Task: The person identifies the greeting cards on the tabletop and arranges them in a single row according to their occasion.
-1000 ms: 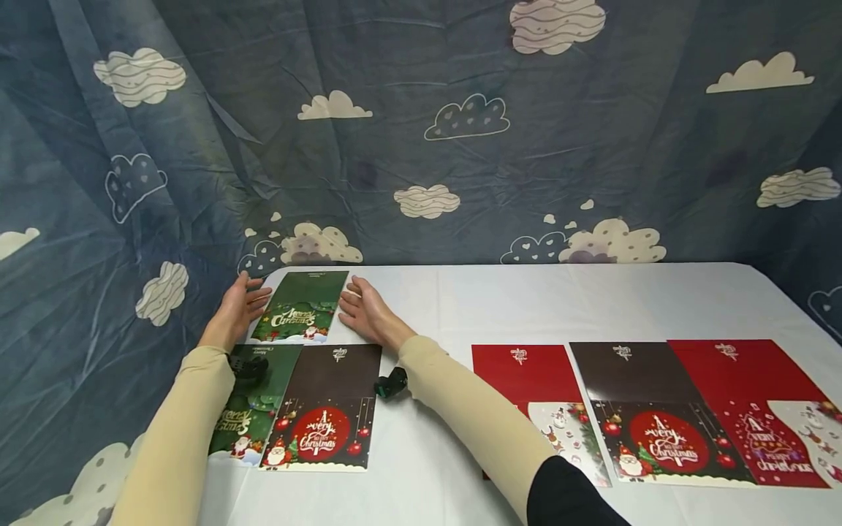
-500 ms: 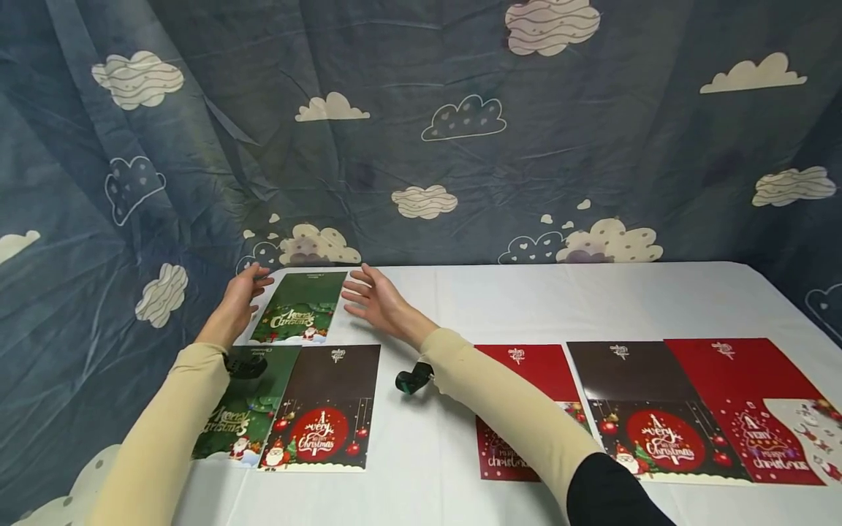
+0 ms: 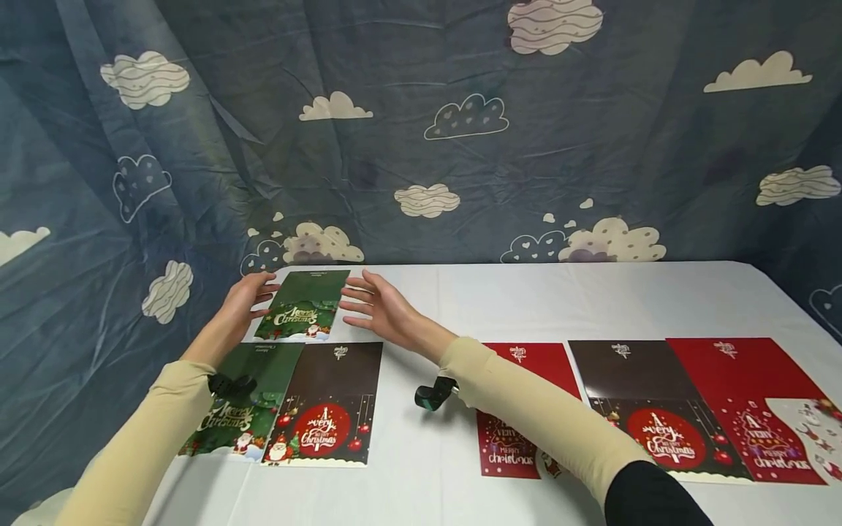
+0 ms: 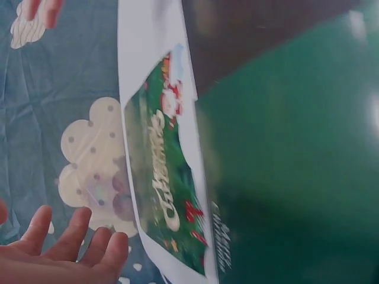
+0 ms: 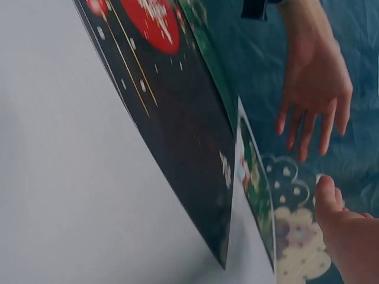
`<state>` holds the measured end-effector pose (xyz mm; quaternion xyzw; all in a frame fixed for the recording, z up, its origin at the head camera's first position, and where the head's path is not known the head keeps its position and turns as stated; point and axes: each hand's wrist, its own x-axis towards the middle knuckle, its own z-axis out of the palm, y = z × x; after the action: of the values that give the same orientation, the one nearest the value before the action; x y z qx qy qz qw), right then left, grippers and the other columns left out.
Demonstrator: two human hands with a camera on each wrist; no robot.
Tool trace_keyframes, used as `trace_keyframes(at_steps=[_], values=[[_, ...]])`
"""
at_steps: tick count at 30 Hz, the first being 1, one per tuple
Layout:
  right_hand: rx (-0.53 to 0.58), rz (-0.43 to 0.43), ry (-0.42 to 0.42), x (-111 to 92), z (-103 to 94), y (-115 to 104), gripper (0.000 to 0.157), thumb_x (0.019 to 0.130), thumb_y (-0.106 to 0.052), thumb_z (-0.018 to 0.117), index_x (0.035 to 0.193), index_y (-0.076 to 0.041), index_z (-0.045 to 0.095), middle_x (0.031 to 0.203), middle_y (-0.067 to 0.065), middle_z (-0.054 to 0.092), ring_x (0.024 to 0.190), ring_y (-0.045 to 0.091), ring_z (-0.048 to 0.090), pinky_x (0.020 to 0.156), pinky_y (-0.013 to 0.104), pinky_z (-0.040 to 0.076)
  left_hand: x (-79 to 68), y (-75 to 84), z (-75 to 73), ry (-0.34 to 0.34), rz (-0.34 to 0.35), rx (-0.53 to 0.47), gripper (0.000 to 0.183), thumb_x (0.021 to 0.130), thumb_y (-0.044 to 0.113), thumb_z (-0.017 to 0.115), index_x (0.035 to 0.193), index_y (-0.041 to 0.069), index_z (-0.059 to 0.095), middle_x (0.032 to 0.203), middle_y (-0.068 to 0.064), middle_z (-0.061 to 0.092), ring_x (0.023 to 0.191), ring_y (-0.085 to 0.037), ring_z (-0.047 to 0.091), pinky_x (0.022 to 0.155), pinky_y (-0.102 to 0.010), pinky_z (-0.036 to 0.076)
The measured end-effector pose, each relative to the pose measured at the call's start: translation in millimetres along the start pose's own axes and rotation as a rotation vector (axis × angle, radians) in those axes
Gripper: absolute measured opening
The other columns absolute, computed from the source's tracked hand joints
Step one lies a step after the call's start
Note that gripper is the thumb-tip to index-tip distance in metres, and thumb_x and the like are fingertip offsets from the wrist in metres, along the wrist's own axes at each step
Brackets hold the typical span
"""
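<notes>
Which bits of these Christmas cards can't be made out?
Head view: right sleeve hides part of the red card beneath.
Right wrist view: white lettering on the dark card is blurred.
Head view: print atop the far green card is too small.
Head view: right edge cuts off the rightmost red card.

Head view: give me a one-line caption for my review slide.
Left hand and right hand flank the far green Merry Christmas card on a white table.
</notes>
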<state>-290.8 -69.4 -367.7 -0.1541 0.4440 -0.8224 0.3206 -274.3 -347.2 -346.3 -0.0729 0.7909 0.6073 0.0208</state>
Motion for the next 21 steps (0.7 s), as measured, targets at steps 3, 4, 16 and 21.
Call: trace_keyframes(at_steps=[3,4,16,21], values=[[-0.005,0.013,-0.023,-10,4.8,2,0.061,0.107,-0.041,0.033,0.153,-0.001,0.029,0.156,0.019,0.03,0.141,0.038,0.031,0.11,0.047,0.036,-9.1,-5.0,-6.5,-0.012,0.009,0.047,0.061,0.107,0.043,0.031,0.15,0.0,0.029,0.151,-0.028,0.031,0.136,-0.039,0.03,0.104,-0.051,0.033],[-0.008,0.017,-0.032,-13,6.5,3,0.06,0.107,-0.04,0.032,0.152,0.0,0.029,0.156,0.02,0.03,0.141,0.038,0.032,0.11,0.047,0.036,-12.1,-6.8,-9.3,-0.018,0.01,0.067,0.061,0.107,0.043,0.031,0.15,0.0,0.028,0.15,-0.027,0.034,0.133,-0.037,0.033,0.102,-0.05,0.035],[-0.11,0.112,-0.106,-36,34.8,30,0.06,0.107,-0.041,0.031,0.15,0.0,0.034,0.153,0.018,0.036,0.137,0.037,0.039,0.106,0.048,0.041,-47.3,-23.0,-40.9,-0.105,-0.012,0.238,0.064,0.108,0.042,0.023,0.151,-0.005,0.022,0.145,-0.031,0.038,0.123,-0.036,0.043,0.092,-0.045,0.046],[-0.212,0.169,-0.111,-43,42.3,45,0.06,0.107,-0.042,0.032,0.15,0.001,0.036,0.153,0.02,0.036,0.132,0.035,0.046,0.103,0.047,0.044,-56.5,-30.9,-48.9,-0.123,-0.043,0.261,0.066,0.108,0.044,0.026,0.15,-0.007,0.025,0.145,-0.03,0.041,0.116,-0.028,0.051,0.09,-0.041,0.047]])
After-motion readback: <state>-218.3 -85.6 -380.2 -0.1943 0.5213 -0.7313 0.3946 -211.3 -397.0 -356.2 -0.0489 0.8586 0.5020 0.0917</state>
